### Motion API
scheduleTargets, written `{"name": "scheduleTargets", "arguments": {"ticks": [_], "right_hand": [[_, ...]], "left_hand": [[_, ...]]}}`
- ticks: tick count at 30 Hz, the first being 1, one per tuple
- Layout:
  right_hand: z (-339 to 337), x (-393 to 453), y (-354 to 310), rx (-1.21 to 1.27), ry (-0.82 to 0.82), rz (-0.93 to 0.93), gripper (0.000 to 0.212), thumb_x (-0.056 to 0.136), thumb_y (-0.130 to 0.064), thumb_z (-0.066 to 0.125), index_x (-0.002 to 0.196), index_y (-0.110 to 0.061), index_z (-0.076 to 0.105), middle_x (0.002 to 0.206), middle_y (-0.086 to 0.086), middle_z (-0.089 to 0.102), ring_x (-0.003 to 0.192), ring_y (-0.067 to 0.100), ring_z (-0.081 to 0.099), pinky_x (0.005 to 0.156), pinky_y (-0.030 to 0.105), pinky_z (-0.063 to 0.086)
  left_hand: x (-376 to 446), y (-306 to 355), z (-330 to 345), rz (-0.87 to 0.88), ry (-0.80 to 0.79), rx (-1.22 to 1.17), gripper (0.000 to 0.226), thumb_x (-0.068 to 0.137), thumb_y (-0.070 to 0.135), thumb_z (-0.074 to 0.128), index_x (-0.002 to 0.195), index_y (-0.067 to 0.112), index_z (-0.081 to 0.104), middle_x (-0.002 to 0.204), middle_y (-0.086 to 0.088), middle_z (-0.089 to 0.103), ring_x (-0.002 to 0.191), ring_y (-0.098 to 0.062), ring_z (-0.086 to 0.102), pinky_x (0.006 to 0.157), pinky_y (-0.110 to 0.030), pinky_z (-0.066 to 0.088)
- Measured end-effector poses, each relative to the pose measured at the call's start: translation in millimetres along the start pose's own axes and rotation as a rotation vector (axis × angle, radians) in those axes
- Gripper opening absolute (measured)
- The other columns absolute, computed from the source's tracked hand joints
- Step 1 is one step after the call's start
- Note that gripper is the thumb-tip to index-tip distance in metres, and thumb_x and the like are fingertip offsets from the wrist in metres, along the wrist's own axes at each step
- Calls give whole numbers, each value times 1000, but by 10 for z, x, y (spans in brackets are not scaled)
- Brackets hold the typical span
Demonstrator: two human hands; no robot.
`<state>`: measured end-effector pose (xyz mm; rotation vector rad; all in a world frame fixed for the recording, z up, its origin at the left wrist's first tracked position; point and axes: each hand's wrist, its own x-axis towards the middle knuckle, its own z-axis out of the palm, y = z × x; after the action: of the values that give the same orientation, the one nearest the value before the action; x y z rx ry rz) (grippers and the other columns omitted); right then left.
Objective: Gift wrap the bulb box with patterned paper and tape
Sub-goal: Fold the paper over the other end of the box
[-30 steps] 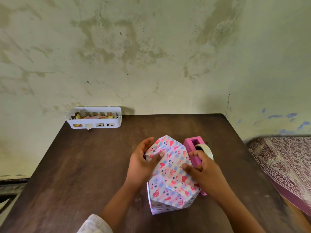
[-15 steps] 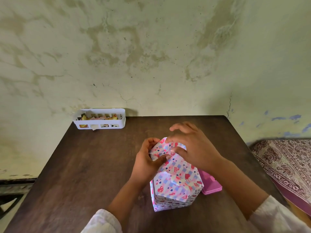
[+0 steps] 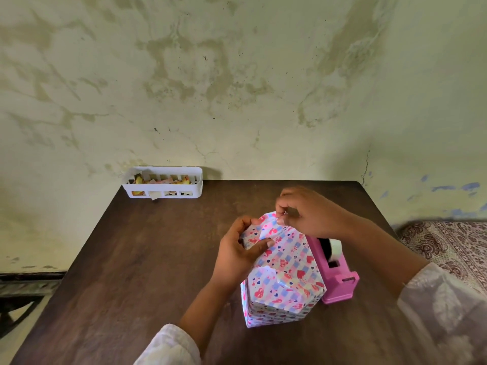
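The bulb box (image 3: 283, 275), covered in white paper with pink hearts and blue squares, lies on the dark wooden table (image 3: 147, 272) with its far end raised. My left hand (image 3: 237, 252) grips that far end, thumb pressed on the folded paper flap. My right hand (image 3: 308, 212) hovers just beyond the far end, its thumb and forefinger pinched together at the tip of the paper; a thin strip of tape seems to be between them, though it is hard to make out. A pink tape dispenser (image 3: 336, 270) with a white roll stands right beside the box.
A white slotted basket (image 3: 163, 183) with scraps of paper sits at the table's far left corner against the stained wall. A patterned cloth (image 3: 448, 248) lies off the table's right edge. Bare table stretches to the left of the box.
My right hand left the tape dispenser, crossed over the box and now pinches at the far tip of the paper. My left hand has kept its hold on the far end.
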<state>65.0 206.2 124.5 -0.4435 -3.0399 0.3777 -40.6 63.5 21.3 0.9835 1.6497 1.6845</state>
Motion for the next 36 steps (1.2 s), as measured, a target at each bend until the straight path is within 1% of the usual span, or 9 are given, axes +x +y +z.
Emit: {"name": "scheduleTargets", "arguments": {"ticks": [3, 7, 9, 12, 14, 18, 21, 26, 36], "right_hand": [[-9, 31, -15, -29, -1, 7, 19, 87, -23, 61, 72, -20, 50, 81, -7, 50, 79, 11, 49, 67, 23, 38], [-31, 43, -54, -35, -7, 9, 25, 86, -30, 63, 66, -26, 48, 87, -5, 56, 81, 12, 53, 70, 27, 46], [-29, 38, -70, 44, 12, 14, 11, 83, -26, 66, 80, -23, 56, 94, -6, 61, 85, 9, 57, 74, 26, 49], [-2, 34, -87, 197, 9, 37, 32, 80, -26, 71, 110, -22, 59, 105, -14, 60, 95, 2, 57, 76, 12, 45], [21, 34, -109, 231, -45, 66, 40, 80, -29, 71, 117, -22, 58, 106, -17, 58, 99, 2, 57, 77, 9, 42], [111, 13, -78, 145, -50, 96, 22, 85, -28, 64, 106, -22, 66, 101, -8, 67, 89, 8, 63, 75, 21, 50], [152, -46, -52, 184, 37, 83, 23, 85, -23, 65, 108, -23, 63, 106, -11, 65, 92, 7, 61, 77, 18, 49], [150, -109, -29, 272, 56, 16, 22, 85, -25, 66, 107, -22, 67, 104, -10, 67, 88, 3, 60, 72, 14, 46], [175, -133, -29, 236, 86, 67, 18, 90, -27, 58, 92, -12, 68, 83, -2, 68, 73, 6, 61, 60, 14, 42]], "left_hand": [[-7, -6, -4, 28, 0, -1, 20, 73, 30, 71, 89, 20, 64, 111, 7, 65, 96, -12, 67, 80, -31, 57], [-17, -30, 9, 66, 42, 43, 8, 79, 20, 72, 80, 26, 67, 112, 15, 63, 98, -4, 64, 82, -26, 56], [-23, -40, 7, 75, 52, 41, 8, 79, 19, 72, 82, 25, 67, 110, 13, 65, 97, -5, 65, 81, -26, 56], [-45, -35, 13, 74, 78, -3, 14, 80, 16, 72, 90, 23, 66, 101, 13, 68, 92, -8, 67, 78, -29, 57], [-54, -33, 14, 86, 97, 3, 19, 80, 16, 73, 93, 24, 62, 96, 12, 68, 91, -9, 67, 78, -30, 57], [-80, -56, -8, 81, 95, -44, 33, 80, 28, 73, 107, 23, 55, 107, 9, 65, 100, -12, 65, 80, -31, 57], [-153, -119, -18, 23, 93, -170, 31, 87, 29, 64, 114, 20, 53, 112, 4, 65, 104, -17, 64, 81, -32, 56], [-260, -151, -28, -56, 60, -390, 21, 97, 14, 40, 108, 13, 58, 100, 9, 71, 98, -13, 67, 75, -23, 53], [-246, -135, -55, -128, 45, -501, 24, 98, 11, 38, 102, 7, 61, 96, 3, 73, 91, -16, 69, 72, -23, 54]]}}
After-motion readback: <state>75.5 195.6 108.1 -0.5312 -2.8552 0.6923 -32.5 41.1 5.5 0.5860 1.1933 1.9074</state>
